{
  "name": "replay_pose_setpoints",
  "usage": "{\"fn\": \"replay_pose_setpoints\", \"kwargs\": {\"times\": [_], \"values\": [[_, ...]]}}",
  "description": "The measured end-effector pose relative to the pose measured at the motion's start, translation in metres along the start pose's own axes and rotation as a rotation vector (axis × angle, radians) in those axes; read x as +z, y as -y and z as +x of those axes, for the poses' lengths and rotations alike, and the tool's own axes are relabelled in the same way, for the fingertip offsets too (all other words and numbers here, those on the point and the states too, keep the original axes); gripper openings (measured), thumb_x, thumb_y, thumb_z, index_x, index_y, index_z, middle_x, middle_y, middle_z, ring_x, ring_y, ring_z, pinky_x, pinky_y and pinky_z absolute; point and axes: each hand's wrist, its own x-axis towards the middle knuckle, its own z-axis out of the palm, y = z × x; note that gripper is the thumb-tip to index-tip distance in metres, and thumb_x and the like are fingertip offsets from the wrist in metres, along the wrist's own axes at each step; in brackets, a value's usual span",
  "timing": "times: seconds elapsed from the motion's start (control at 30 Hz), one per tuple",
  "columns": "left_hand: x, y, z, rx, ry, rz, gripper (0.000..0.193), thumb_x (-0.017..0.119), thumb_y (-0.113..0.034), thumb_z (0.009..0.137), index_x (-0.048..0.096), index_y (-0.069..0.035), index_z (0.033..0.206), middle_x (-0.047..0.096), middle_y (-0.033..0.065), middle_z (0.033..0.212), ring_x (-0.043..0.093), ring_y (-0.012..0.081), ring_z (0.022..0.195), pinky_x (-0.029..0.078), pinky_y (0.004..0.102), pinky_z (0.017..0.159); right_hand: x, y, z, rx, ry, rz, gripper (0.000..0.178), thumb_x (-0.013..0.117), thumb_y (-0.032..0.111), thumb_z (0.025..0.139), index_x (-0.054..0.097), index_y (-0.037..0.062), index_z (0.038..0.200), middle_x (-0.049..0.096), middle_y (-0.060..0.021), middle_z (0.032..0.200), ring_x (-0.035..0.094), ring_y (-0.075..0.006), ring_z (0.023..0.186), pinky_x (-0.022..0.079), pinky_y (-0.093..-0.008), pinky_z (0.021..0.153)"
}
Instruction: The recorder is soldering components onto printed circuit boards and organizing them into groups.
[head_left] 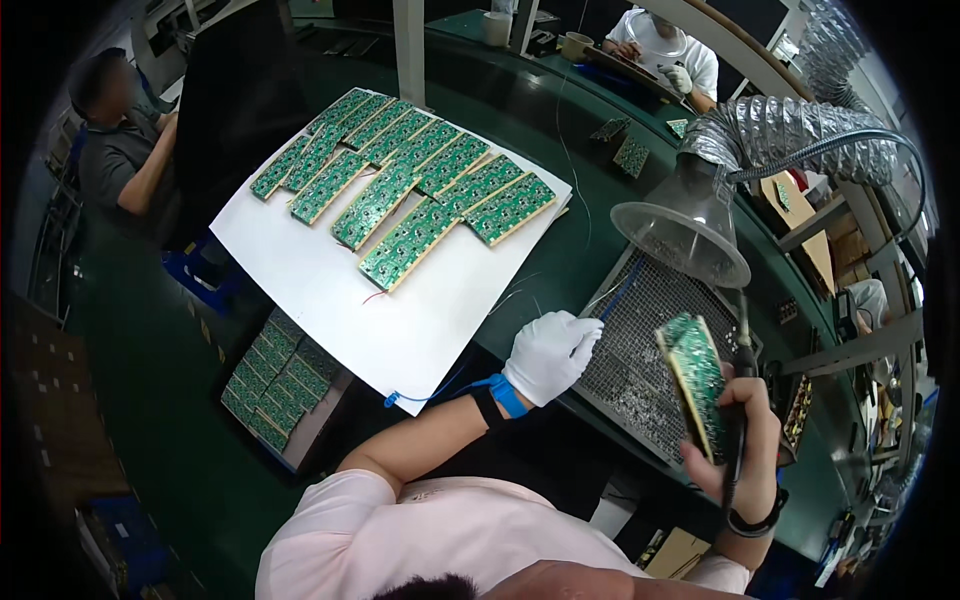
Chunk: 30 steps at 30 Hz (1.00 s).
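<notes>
Bench work, seen from above. Left hand (pixel 550 358), in a white glove: fingers curled in toward the thumb, over the near left edge of a mesh tray (pixel 665 285). A thin blue rod (pixel 625 288) runs off from the fingertips across the mesh; cannot tell if it is gripped. Blue strap (pixel 508 397) on that wrist, its cord trailing to the near corner of a white sheet (pixel 335 290).

Right hand (pixel 755 430), bare: partly closed, fingers and thumb on a green circuit board (pixel 695 365), which is tilted up on edge, above the tray's right part. A dark-handled tool (pixel 742 362) runs along the same hand, its slim end up; exact hold on it unclear. Black band (pixel 757 522) at the wrist.

Small pale bits scattered on the mesh. Clear cone (pixel 685 235) on a silver duct (pixel 800 135) hangs over the tray. On the sheet, more boards (pixel 410 240) in overlapping, slanted rows. Lower left, a box (pixel 310 432) with further boards. 2 other people: 1 upper left in grey, 1 upper right in white.
</notes>
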Motion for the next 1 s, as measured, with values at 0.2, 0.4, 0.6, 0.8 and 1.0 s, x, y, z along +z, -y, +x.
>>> {"fn": "replay_pose_setpoints", "kwargs": {"times": [0.2,0.4,0.6,0.8,1.0], "values": [[0.017,0.03,-0.031,-0.779,0.344,-1.748,0.03,0.053,-0.031,0.1,0.059,-0.016,0.125,0.063,0.0073,0.114,0.062,0.0225,0.106,0.051,0.038,0.09,0.094,0.036,0.075,-0.54,0.21,0.105,0.046,0.078,0.01,0.071,0.05,-0.0002,0.106,0.056,-0.0189,0.092,0.058,-0.0376,0.084,0.048,-0.0398,0.074],[0.025,0.039,-0.014,-0.224,0.482,-0.674,0.033,0.055,-0.03,0.099,0.059,-0.011,0.125,0.064,0.0074,0.117,0.061,0.0213,0.104,0.048,0.0368,0.091,0.215,0.033,0.15,-0.394,0.102,0.114,0.052,0.08,0.021,0.078,0.042,-0.0018,0.106,0.057,-0.0267,0.084,0.06,-0.0457,0.081,0.048,-0.05,0.07],[0.034,0.052,-0.025,-0.315,0.377,-0.722,0.042,0.049,-0.039,0.103,0.05,-0.012,0.135,0.058,0.0048,0.131,0.058,0.0209,0.109,0.046,0.038,0.095,0.181,0.045,0.126,-0.403,0.023,0.038,0.046,0.076,0.03,0.086,0.047,-0.0013,0.101,0.058,-0.0223,0.075,0.062,-0.042,0.081,0.049,-0.0482,0.071],[0.026,0.041,-0.016,-0.09,0.054,-0.414,0.02,0.06,-0.02,0.098,0.067,-0.008,0.113,0.063,0.0039,0.093,0.062,0.0168,0.083,0.05,0.0318,0.073,0.06,-0.01,0.025,-0.267,-0.015,-0.21,0.042,0.073,0.026,0.089,0.054,0.0009,0.116,0.064,-0.015,0.081,0.062,-0.0327,0.083,0.05,-0.0412,0.075],[0.006,-0.003,-0.001,-0.054,0.036,-0.067,0.013,0.063,-0.011,0.096,0.073,-0.004,0.102,0.064,0.0062,0.087,0.059,0.0152,0.074,0.047,0.0287,0.068,0.023,-0.075,-0.097,0.416,-0.853,-0.05,0.014,0.06,0.005,0.094,0.051,0.0029,0.105,0.057,-0.0049,0.067,0.051,-0.0105,0.058,0.04,-0.0252,0.056]]}}
